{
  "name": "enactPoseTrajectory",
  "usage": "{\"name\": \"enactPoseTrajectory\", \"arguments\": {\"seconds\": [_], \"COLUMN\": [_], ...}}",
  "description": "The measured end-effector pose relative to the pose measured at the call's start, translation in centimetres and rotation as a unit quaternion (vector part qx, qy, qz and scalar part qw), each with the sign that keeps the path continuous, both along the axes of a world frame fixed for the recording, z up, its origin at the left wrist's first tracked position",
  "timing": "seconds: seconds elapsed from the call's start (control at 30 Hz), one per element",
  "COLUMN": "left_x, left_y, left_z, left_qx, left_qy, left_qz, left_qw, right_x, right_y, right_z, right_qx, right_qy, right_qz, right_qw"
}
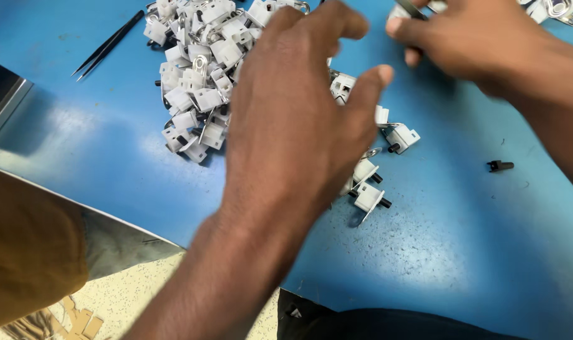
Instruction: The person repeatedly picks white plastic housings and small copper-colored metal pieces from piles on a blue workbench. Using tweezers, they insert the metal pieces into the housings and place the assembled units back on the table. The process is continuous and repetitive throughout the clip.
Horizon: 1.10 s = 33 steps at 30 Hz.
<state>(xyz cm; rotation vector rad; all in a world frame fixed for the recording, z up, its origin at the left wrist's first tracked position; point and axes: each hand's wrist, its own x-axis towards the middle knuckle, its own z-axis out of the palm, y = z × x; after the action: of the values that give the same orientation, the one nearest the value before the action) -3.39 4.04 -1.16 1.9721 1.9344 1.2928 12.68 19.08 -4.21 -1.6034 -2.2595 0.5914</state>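
No packages, labels, signs or screens show anywhere in this view.

The left hand (pixel 299 119) hovers palm-down with fingers spread over a heap of small white plastic parts (pixel 198 69) on the blue table (pixel 475 252). The right hand (pixel 469 38) pinches a thin metal piece (pixel 411 7) just beyond it. A loose black pin (pixel 500 165) lies below the right hand, and black tweezers (pixel 109 45) lie well left of the heap.
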Motion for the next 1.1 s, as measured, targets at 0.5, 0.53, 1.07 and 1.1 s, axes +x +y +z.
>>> {"name": "enactPoseTrajectory", "arguments": {"seconds": [0.5, 0.53, 1.07, 1.1], "left_x": [6.1, 6.2, 7.6, 7.6], "left_y": [-3.5, -3.6, -4.3, -4.1], "left_z": [-1.6, -2.1, -5.6, -5.6], "left_qx": [-0.381, -0.395, -0.225, -0.202], "left_qy": [-0.221, -0.206, -0.127, -0.117], "left_qz": [-0.313, -0.294, -0.258, -0.269], "left_qw": [0.841, 0.845, 0.931, 0.934], "right_x": [14.0, 13.4, 22.1, 23.1], "right_y": [-15.5, -14.7, -8.2, -7.9], "right_z": [-2.4, -2.3, -7.5, -8.0], "right_qx": [-0.007, -0.012, -0.056, -0.045], "right_qy": [0.124, 0.078, 0.129, 0.137], "right_qz": [-0.135, -0.163, -0.311, -0.324], "right_qw": [0.983, 0.983, 0.940, 0.935]}}
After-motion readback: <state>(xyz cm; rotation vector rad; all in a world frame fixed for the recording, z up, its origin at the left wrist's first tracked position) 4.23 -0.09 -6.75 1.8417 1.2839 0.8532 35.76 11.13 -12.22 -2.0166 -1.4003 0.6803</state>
